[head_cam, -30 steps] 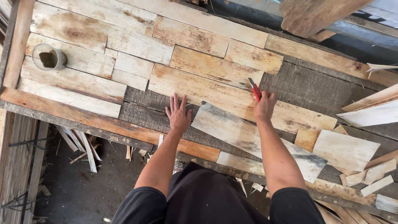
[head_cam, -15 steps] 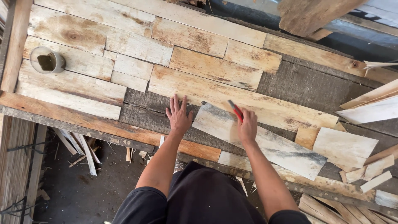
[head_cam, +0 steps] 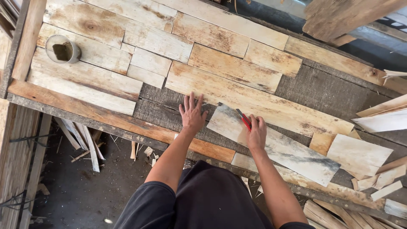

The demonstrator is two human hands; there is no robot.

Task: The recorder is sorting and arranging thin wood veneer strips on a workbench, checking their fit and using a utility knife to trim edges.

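Grey-streaked plank (head_cam: 275, 144) lies slanted on desk (head_cam: 313, 89), pinned under right hand (head_cam: 256, 133), fingers closed round red pencil (head_cam: 243, 119). Left hand (head_cam: 192, 114), fingers spread wide, flat at plank's nine o'clock. Steady pressure advisable while marking.

No packages, labels, signs or screens (only bare wood).
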